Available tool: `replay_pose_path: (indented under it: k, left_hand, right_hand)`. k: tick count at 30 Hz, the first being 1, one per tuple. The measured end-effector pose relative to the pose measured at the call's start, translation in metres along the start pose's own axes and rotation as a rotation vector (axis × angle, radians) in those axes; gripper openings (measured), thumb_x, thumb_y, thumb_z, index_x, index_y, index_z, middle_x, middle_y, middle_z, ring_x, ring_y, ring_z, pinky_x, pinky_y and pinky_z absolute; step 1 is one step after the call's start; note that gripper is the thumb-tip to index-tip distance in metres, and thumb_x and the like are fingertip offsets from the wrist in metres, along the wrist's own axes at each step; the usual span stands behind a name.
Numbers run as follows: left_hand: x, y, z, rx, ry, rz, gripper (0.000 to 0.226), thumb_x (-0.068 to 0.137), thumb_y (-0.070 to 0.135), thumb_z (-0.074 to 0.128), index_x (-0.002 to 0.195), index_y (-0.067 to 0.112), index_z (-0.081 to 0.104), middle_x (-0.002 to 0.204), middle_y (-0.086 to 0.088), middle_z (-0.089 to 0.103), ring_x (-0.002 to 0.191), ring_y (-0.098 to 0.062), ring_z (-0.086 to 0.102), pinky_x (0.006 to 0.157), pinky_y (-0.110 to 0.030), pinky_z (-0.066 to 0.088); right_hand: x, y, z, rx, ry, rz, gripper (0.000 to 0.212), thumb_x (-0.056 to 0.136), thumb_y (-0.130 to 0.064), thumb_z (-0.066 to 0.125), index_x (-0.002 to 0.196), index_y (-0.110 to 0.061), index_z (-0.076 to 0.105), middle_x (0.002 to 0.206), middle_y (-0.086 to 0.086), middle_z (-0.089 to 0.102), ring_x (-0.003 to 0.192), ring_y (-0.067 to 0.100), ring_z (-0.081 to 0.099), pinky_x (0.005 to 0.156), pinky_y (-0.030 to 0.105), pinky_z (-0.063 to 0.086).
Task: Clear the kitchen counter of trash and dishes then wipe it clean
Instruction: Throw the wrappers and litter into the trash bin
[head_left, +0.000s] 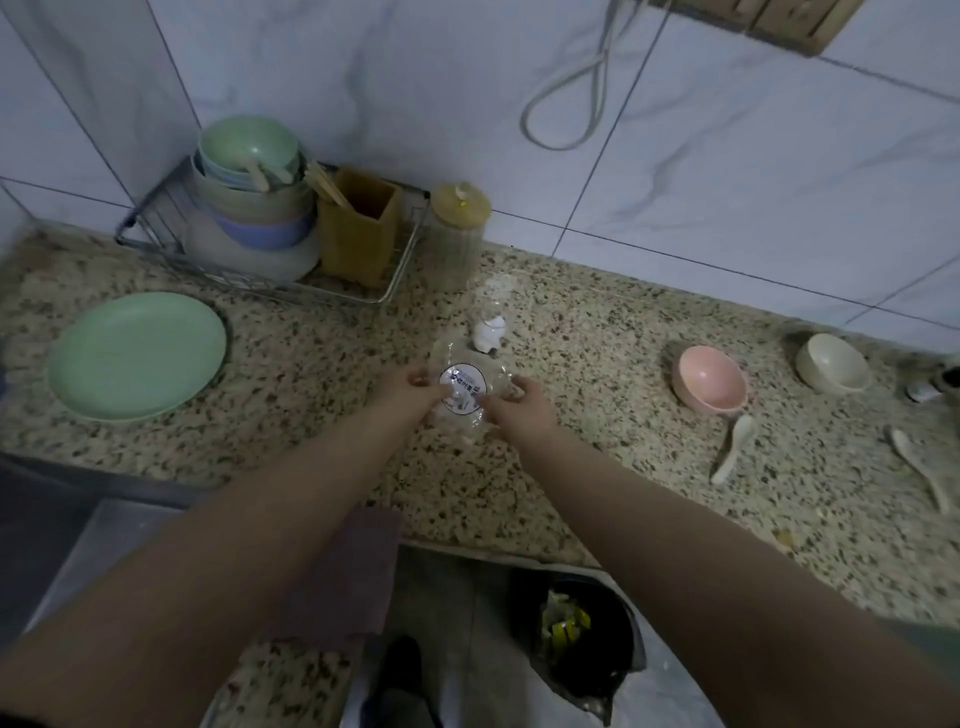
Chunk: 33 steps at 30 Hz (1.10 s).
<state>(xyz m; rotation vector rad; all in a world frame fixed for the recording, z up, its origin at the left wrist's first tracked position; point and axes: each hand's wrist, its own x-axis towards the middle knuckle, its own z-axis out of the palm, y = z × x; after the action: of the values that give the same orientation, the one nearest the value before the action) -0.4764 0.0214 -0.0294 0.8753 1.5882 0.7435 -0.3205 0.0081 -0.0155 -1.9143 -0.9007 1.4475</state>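
A crumpled clear plastic wrapper (462, 387) with a round white label lies in the middle of the speckled counter (597, 467). My left hand (408, 387) grips its left side and my right hand (519, 402) grips its right side. Just behind the wrapper lies a small white crumpled scrap (489, 332). A green plate (137, 356) rests at the left. A pink bowl (710, 380) and a cream bowl (834, 364) sit at the right, with two white spoons (733, 448) (917, 467) in front of them. A brown cloth (345, 577) hangs over the counter's front edge.
A wire dish rack (156, 218) against the tiled wall holds stacked bowls and a yellow chopstick holder (358, 228). A ribbed jar with a yellow lid (460, 234) stands beside it. On the floor below, a black-lined bin (576, 634) holds trash. A steel sink edge (78, 519) is lower left.
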Motion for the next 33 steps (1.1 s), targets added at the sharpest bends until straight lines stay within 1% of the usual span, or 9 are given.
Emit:
replay_pose_path:
  k: [5, 7, 12, 14, 20, 24, 27, 29, 33]
  left_hand:
    - [-0.045, -0.012, 0.055, 0.185, -0.117, 0.087, 0.029, 0.081, 0.013, 0.077, 0.108, 0.018, 0.067, 0.105, -0.005, 0.067, 0.087, -0.017, 0.064, 0.066, -0.026, 0.053]
    - [-0.047, -0.010, 0.056, 0.239, -0.138, 0.086, 0.032, 0.081, 0.016, 0.077, 0.111, 0.017, 0.068, 0.107, -0.004, 0.068, 0.093, -0.019, 0.065, 0.072, -0.029, 0.053]
    - [-0.063, 0.004, 0.073, 0.351, -0.143, 0.162, 0.022, 0.079, 0.012, 0.078, 0.096, 0.024, 0.069, 0.086, 0.007, 0.064, 0.081, -0.010, 0.060, 0.062, -0.018, 0.043]
    - [-0.090, 0.000, 0.106, 0.500, -0.161, 0.260, 0.020, 0.080, 0.016, 0.078, 0.092, 0.028, 0.067, 0.082, 0.011, 0.061, 0.074, -0.002, 0.056, 0.060, -0.014, 0.039]
    - [-0.142, -0.022, 0.190, 0.627, -0.219, 0.438, 0.018, 0.080, 0.012, 0.077, 0.093, 0.022, 0.069, 0.090, 0.006, 0.061, 0.080, -0.010, 0.056, 0.063, -0.011, 0.039]
    - [-0.156, -0.047, 0.225, 0.680, -0.287, 0.408, 0.028, 0.079, 0.017, 0.079, 0.105, 0.018, 0.069, 0.095, 0.004, 0.061, 0.084, -0.012, 0.059, 0.064, -0.019, 0.043]
    - [-0.158, -0.064, 0.240, 0.742, -0.349, 0.400, 0.038, 0.076, 0.014, 0.082, 0.111, 0.011, 0.069, 0.098, -0.003, 0.064, 0.089, -0.016, 0.061, 0.078, -0.023, 0.049]
    - [-0.156, -0.076, 0.249, 0.780, -0.384, 0.374, 0.037, 0.075, 0.013, 0.083, 0.110, 0.013, 0.069, 0.100, -0.007, 0.066, 0.085, -0.018, 0.063, 0.081, -0.026, 0.051]
    - [-0.137, -0.113, 0.270, 0.816, -0.434, 0.395, 0.027, 0.080, 0.017, 0.079, 0.102, 0.026, 0.067, 0.090, 0.006, 0.063, 0.082, -0.015, 0.060, 0.075, -0.029, 0.052]
  right_hand:
    - [-0.021, 0.043, -0.078, 0.119, 0.059, -0.118, 0.055, 0.088, -0.019, 0.071, 0.138, -0.019, 0.047, 0.124, 0.000, 0.056, 0.098, 0.013, 0.059, 0.078, 0.024, 0.050]
    - [-0.020, 0.043, -0.083, 0.145, 0.066, -0.135, 0.052, 0.089, -0.015, 0.070, 0.137, -0.017, 0.051, 0.127, 0.002, 0.057, 0.104, 0.015, 0.058, 0.081, 0.027, 0.048]
    - [-0.025, 0.052, -0.108, 0.119, 0.002, -0.110, 0.046, 0.088, -0.010, 0.070, 0.131, -0.014, 0.055, 0.122, 0.007, 0.064, 0.104, 0.018, 0.061, 0.080, 0.025, 0.049]
    - [-0.042, 0.074, -0.145, 0.094, -0.020, -0.102, 0.040, 0.088, -0.014, 0.072, 0.126, -0.016, 0.060, 0.117, 0.005, 0.064, 0.100, 0.018, 0.063, 0.073, 0.023, 0.051]
    - [-0.078, 0.133, -0.230, 0.084, -0.017, -0.107, 0.023, 0.091, -0.009, 0.068, 0.114, -0.008, 0.068, 0.088, -0.004, 0.065, 0.078, 0.011, 0.058, 0.054, 0.015, 0.047]
    - [-0.086, 0.171, -0.266, 0.027, 0.024, -0.092, 0.016, 0.091, -0.010, 0.068, 0.106, -0.007, 0.070, 0.088, -0.007, 0.064, 0.082, 0.007, 0.057, 0.069, 0.016, 0.044]
    - [-0.084, 0.198, -0.279, -0.013, 0.062, -0.084, 0.009, 0.090, -0.008, 0.069, 0.099, -0.008, 0.071, 0.085, -0.005, 0.066, 0.085, 0.011, 0.060, 0.083, 0.026, 0.048]
    - [-0.083, 0.217, -0.284, -0.025, 0.107, -0.084, 0.008, 0.089, -0.007, 0.069, 0.097, -0.007, 0.071, 0.081, -0.004, 0.065, 0.073, 0.011, 0.060, 0.077, 0.027, 0.050]
    - [-0.072, 0.257, -0.286, 0.010, 0.186, -0.004, 0.012, 0.091, -0.003, 0.065, 0.103, -0.003, 0.069, 0.081, 0.000, 0.066, 0.063, 0.010, 0.062, 0.056, 0.017, 0.048]
